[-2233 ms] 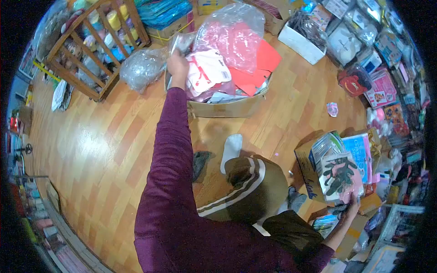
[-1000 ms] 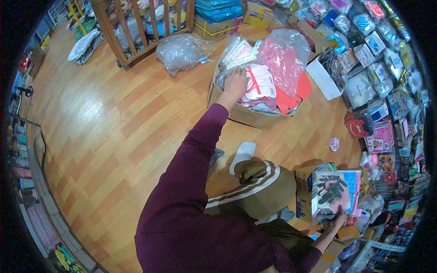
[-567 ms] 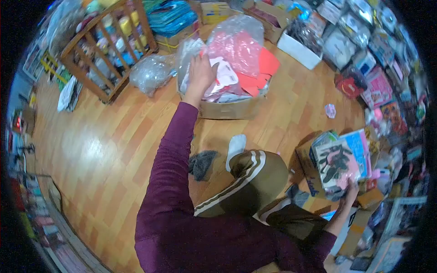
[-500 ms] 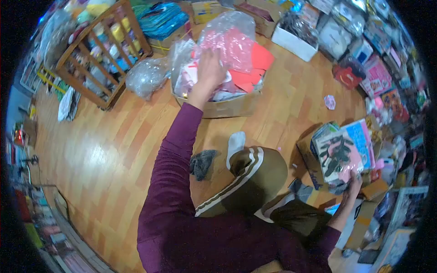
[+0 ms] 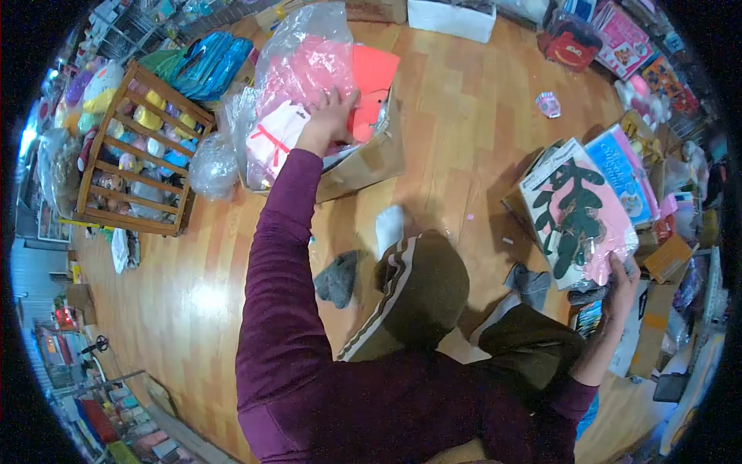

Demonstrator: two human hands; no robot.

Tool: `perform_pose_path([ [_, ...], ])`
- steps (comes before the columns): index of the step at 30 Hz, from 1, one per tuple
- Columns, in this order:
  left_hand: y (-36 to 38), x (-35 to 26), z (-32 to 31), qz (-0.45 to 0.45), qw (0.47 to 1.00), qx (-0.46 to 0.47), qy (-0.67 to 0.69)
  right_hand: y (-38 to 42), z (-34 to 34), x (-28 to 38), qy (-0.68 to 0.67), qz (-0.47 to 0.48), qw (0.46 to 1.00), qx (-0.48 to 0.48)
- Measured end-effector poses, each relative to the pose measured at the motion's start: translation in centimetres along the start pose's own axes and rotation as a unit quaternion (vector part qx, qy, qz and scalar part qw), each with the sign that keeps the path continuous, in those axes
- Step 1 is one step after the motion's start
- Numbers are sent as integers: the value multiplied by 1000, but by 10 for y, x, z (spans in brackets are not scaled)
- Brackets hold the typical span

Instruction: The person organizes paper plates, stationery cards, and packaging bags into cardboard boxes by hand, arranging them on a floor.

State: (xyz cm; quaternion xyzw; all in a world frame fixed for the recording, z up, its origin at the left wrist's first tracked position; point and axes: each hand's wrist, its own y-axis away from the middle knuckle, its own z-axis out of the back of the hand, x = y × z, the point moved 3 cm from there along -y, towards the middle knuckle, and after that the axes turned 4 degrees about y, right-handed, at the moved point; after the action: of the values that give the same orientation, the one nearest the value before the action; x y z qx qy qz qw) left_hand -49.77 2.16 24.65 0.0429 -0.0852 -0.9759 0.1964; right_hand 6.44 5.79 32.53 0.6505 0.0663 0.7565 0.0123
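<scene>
My left hand (image 5: 332, 120) has its fingers spread over the contents of a cardboard box (image 5: 363, 166) at the upper left. Beneath and around it lie a white item with red ribbon (image 5: 275, 139), red felt sheets (image 5: 374, 71) and a clear plastic bag of pink material (image 5: 301, 69). At the right, my right hand (image 5: 623, 282) grips the lower corner of a clear-wrapped pack (image 5: 576, 216) with dark green leaf shapes on white and pink. That pack tilts over another box, beside a blue and pink book (image 5: 621, 178).
A wooden crate (image 5: 139, 158) of soft toys stands at the left, with a plastic bag (image 5: 214, 166) beside it. Grey cloth (image 5: 337, 278) lies on the wooden floor near my knee. A white box (image 5: 451, 19) is at the top, and piled goods line the right.
The view has turned, shifting the box leftward. My left hand has moved to the right over its contents, fingers now spread. The leaf-pattern pack shows larger, still in my right hand.
</scene>
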Motion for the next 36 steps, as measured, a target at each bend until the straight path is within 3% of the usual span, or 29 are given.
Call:
perform_pose_path([
  [8, -20, 3, -17, -51, 999, 6, 18, 6, 1, 0, 27, -49, 997, -54],
  [10, -20, 9, -14, -98, 993, 53, 32, 3, 5, -5, 14, -33, 999, -35],
  [14, -4, 20, -7, -139, 988, 52, 48, 4, -4, 1, 10, -24, 999, -37],
  [17, 9, 7, -7, -126, 989, 16, -70, 4, -9, 7, 19, 14, 999, 36],
  [19, 5, 3, -11, -117, 985, -5, -123, 6, -3, 2, 41, -9, 998, -39],
  [21, -4, 1, -18, -129, 967, -96, -198, 8, -5, 1, 35, -14, 998, -59],
  [22, -7, 2, -16, -129, 967, -97, -198, 8, -5, 2, 31, -18, 996, -78],
  [24, -11, 1, -13, -140, 982, -49, -119, 5, -5, 2, 31, -13, 998, -62],
  [28, -17, 9, -3, -99, 988, -82, -82, 4, -6, 3, 65, -22, 997, -39],
  [30, -40, 37, -6, -141, 976, -136, 99, 3, -6, 3, 64, -14, 997, -44],
  [31, -28, 30, 21, -44, 978, -142, 149, 4, -6, 2, 63, -8, 997, -49],
  [32, -44, 57, 16, -100, 926, -276, 239, 4, -7, 3, 62, -9, 997, -50],
  [33, -28, 51, 44, -121, 881, -345, 300, 5, -8, 4, 59, -10, 997, -54],
  [34, -25, 65, 55, -85, 877, -406, 243, 7, -9, 5, 57, -13, 997, -57],
  [36, -22, 87, 62, -28, 787, -353, 505, 6, -10, 8, 55, -2, 998, -27],
])
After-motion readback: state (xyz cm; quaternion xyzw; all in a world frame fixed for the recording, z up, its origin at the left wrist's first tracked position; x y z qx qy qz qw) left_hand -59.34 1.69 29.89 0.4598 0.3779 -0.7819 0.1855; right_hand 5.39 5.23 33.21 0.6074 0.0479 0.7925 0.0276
